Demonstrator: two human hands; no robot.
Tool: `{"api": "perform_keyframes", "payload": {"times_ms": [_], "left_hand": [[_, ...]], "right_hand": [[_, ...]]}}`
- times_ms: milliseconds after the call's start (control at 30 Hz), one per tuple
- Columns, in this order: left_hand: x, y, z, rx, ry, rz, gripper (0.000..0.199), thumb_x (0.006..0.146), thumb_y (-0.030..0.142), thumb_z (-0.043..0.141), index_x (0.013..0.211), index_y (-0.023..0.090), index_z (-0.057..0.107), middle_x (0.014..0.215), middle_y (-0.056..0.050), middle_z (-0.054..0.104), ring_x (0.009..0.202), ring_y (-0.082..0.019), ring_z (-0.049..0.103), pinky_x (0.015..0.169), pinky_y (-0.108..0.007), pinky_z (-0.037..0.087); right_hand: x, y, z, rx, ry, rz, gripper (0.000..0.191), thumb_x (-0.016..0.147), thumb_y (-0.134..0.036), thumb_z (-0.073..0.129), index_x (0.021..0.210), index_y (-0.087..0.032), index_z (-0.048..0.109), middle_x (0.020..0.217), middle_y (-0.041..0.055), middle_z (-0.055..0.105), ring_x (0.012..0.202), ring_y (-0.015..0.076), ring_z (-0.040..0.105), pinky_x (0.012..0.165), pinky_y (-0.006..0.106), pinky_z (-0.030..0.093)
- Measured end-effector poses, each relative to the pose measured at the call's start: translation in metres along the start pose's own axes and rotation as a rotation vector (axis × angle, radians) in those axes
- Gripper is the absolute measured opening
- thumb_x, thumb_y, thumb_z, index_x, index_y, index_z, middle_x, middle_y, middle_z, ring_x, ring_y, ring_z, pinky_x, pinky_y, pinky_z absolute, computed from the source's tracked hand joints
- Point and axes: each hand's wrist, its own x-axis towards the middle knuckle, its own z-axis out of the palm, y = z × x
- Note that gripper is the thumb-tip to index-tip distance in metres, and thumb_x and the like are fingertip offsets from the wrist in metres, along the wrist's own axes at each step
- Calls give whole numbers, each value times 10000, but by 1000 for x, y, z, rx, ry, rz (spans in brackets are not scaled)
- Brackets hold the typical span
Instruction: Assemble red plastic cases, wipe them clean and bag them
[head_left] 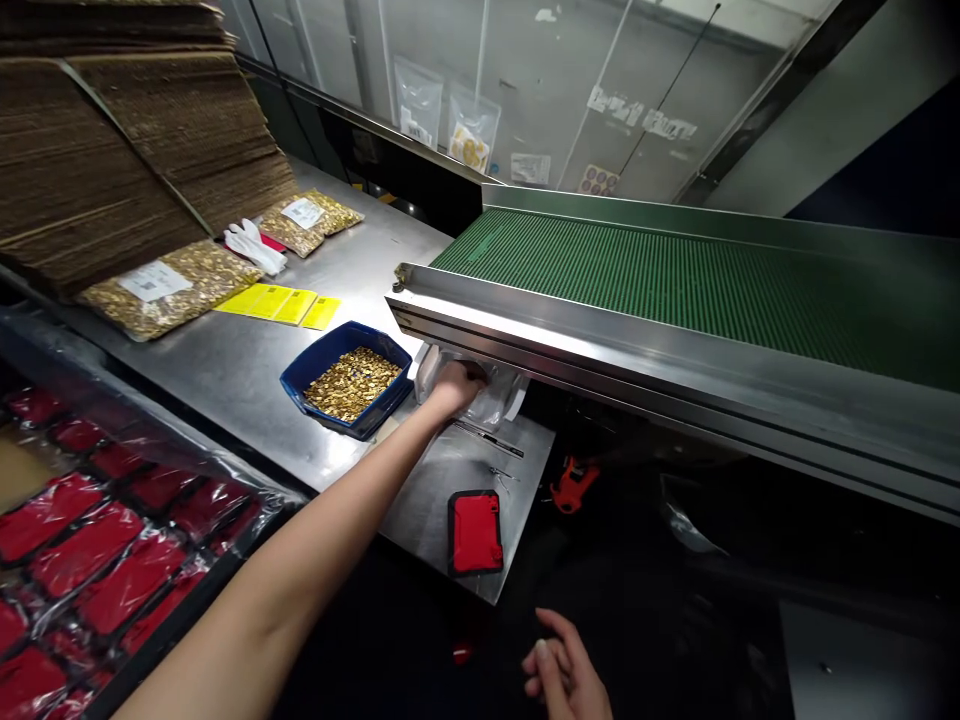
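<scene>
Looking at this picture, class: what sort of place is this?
Probably a factory packing station: a green conveyor belt, stacked flat cardboard, and a blue tray of small gold parts beside the left hand.

A tray [311, 362] of small parts is set on the table [240, 370], just left of the conveyor [675, 280] end. Behind the tray, cards [279, 303] are laid flat; further back lie two bags [161, 288] and a glove [255, 246] — cardboard [112, 140] is stacked at the far left. Under the conveyor end, the left hand [456, 385] is placed on a clear bag [499, 395]. A pad [475, 532] lies at the table's near edge, before the hand. The right hand [564, 672] is held low, off the table — a crate [112, 560] sits at the left.
</scene>
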Motion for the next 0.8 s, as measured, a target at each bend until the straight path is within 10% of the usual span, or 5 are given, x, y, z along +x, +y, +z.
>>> {"api": "perform_keyframes", "payload": {"times_ms": [300,467,567,800], "left_hand": [[-56,45,-8,-379,99,24,284,941,421,706,890,142,691,824,-8,682,734,-166,645,703,-327,552],[-106,80,0,-595,-37,56,336,810,476,760,767,148,701,645,25,602,556,-108,505,549,-249,398],[-130,95,13,-659,-149,64,338,755,468,808,718,147,708,658,-2,646,615,-134,567,603,-254,443],[-168,90,42,-669,-367,66,367,879,473,696,876,121,800,733,-68,714,629,-166,596,589,-273,467]], "right_hand": [[22,-65,-10,-63,-94,-174,492,951,-668,565,1037,-228,769,832,70,754,736,235,742,686,298,597],[48,-131,4,-72,-26,-424,370,1001,-520,565,1187,-232,705,1218,118,720,1114,279,696,955,389,571],[69,-162,16,-1,-44,-471,606,914,-522,711,1422,-229,558,1414,133,629,1284,294,612,1077,435,515],[84,-144,14,393,-200,-223,400,952,-504,678,1173,-174,715,1055,82,763,858,203,718,844,341,576]]}}
